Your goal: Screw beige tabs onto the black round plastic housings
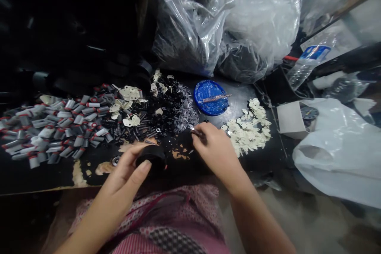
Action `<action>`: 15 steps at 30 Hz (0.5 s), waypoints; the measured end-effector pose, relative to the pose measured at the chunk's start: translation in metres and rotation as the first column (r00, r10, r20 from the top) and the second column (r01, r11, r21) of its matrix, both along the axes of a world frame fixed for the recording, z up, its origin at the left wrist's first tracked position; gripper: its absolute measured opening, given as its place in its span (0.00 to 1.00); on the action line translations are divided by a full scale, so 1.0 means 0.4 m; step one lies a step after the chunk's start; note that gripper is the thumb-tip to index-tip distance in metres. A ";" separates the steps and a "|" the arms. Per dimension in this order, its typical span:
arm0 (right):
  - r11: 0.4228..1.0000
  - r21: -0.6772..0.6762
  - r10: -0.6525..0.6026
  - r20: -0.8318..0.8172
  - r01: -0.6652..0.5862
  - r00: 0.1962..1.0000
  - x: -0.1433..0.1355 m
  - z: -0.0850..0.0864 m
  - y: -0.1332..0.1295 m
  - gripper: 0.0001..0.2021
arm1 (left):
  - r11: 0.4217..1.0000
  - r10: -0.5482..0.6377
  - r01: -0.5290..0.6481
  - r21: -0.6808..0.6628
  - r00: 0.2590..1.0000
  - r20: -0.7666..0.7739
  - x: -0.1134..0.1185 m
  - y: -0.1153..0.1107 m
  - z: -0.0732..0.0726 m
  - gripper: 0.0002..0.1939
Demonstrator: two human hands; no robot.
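Note:
My left hand [131,174] is wrapped around a black round, cup-like plastic part [151,154] near the table's front edge. In my right hand [214,143], the fingers pinch a thin dark tool [200,134] with a shiny tip; its exact kind is mostly hidden. That tip is beside a heap of small grey slivers [185,111]. Left of the slivers are small black parts [162,107] and dark coil springs [143,127]. Beyond my right hand, flat cream-coloured pieces [250,131] with holes lie in a pile.
Many grey cylinders with red rings [65,123] cover the left side. A blue lid [208,105] with a brown stick on it lies at centre back. Behind stand clear plastic bags [190,35]. A bottle [312,61], small white box [290,119] and white bag [339,154] are at right.

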State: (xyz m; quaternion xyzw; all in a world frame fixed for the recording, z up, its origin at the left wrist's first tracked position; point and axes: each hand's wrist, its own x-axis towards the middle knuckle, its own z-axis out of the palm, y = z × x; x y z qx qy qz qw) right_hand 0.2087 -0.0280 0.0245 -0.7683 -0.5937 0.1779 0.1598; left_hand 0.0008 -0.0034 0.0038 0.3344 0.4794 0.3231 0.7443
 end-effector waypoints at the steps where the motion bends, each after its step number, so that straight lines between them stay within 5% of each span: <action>1: 1.000 0.018 0.016 0.101 -0.018 0.995 0.011 -0.011 0.011 0.05 | 1.000 -0.027 0.027 -0.008 1.000 -0.008 0.005 -0.001 -0.007 0.13; 5: 0.996 0.029 0.073 0.291 -0.085 0.954 0.032 -0.034 0.042 0.05 | 0.998 -0.066 0.066 -0.009 0.998 -0.007 0.007 -0.001 -0.027 0.13; 8: 0.998 -0.031 0.069 0.284 -0.063 0.956 0.025 -0.023 0.045 0.05 | 0.999 -0.006 0.010 -0.046 0.997 0.074 0.013 0.004 -0.026 0.11; 12: 0.997 -0.012 0.073 -0.075 -0.075 0.994 -0.015 0.006 0.030 0.04 | 0.966 0.132 -0.081 -0.247 0.971 0.200 0.036 0.014 -0.002 0.07; 15: 0.991 0.086 0.122 -0.333 -0.099 0.935 -0.054 0.017 0.017 0.04 | 0.931 0.158 -0.025 -0.364 0.926 0.342 0.048 0.019 0.013 0.07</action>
